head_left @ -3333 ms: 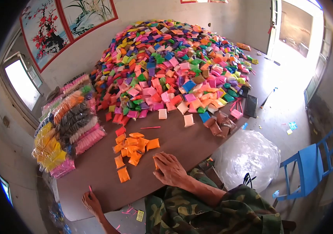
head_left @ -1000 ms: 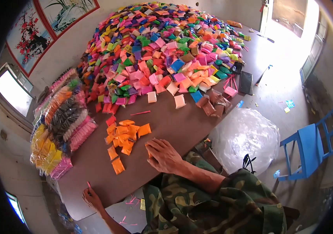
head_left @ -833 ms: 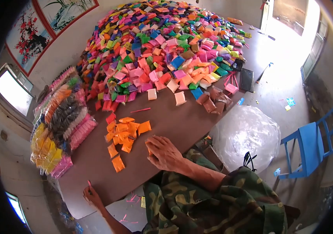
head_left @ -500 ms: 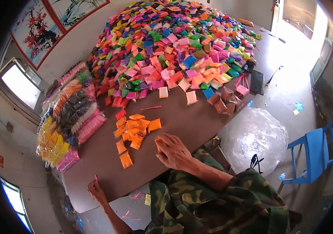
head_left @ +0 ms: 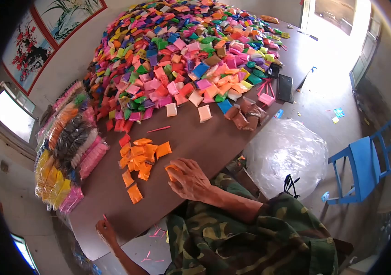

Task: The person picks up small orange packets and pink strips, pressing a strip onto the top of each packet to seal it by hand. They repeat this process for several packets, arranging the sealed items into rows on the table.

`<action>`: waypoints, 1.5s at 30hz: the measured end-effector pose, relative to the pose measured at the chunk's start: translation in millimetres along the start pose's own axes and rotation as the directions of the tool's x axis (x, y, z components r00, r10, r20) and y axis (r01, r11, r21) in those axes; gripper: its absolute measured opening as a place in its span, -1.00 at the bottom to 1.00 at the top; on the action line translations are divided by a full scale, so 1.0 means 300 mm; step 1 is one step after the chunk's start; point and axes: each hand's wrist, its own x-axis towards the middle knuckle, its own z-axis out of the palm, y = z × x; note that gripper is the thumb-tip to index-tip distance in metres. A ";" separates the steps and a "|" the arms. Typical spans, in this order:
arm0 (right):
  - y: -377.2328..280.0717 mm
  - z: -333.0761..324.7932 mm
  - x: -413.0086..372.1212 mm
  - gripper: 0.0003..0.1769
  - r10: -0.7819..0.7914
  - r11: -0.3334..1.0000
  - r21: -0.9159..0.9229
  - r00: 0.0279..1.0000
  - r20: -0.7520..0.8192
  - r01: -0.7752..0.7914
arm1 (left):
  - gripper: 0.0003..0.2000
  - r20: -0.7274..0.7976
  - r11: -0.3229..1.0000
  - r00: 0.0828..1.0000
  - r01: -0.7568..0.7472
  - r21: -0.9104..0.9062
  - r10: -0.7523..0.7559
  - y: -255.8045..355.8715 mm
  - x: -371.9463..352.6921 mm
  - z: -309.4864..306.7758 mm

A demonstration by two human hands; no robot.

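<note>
My right hand (head_left: 190,181) is closed over an orange packet (head_left: 173,172), gripping it near the table's front edge. Part of the packet shows beyond the fingertips; my hand hides the rest. Just left of it lies a small heap of orange packets (head_left: 137,158), with one loose orange packet (head_left: 135,194) at its near side. By the table's near left corner, my left hand (head_left: 107,233) has its fingers pinched on a thin pink strip (head_left: 105,217), whose tip sticks up. A similar pink strip (head_left: 159,129) rests on the brown table beyond the heap.
A large mound of colourful packets (head_left: 168,59) covers the table's far part. Bagged rows of packets (head_left: 67,146) line the left edge. Brown packets (head_left: 247,114) and a dark phone (head_left: 285,88) lie right. A clear plastic bag (head_left: 291,158) and blue chair (head_left: 362,160) stand beyond the table.
The whole view has shifted, so the table and its contents appear further left. More of the orange packet shows under my right hand. My left hand still pinches the pink strip.
</note>
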 end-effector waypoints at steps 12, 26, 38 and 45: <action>0.009 0.012 -0.004 -0.69 -0.031 1.000 -0.006 0.998 -0.046 0.030 | -0.85 0.000 0.990 0.991 -0.135 -0.048 0.135 -0.058 0.018 0.011; -0.007 -0.016 0.023 -0.69 -0.075 0.996 -0.051 0.997 -0.006 0.074 | -0.83 0.046 0.856 0.988 0.150 -0.494 -0.146 0.384 0.005 -0.089; -0.005 -0.023 0.052 -0.59 -0.041 0.994 -0.096 0.993 0.112 0.052 | -0.80 0.348 0.833 0.937 0.202 -0.515 -0.012 0.957 -0.045 0.007; 0.018 -0.048 0.026 -0.63 -0.162 0.984 -0.051 0.980 0.113 0.169 | -0.83 0.324 0.802 0.946 0.191 -0.565 0.003 0.965 -0.083 0.019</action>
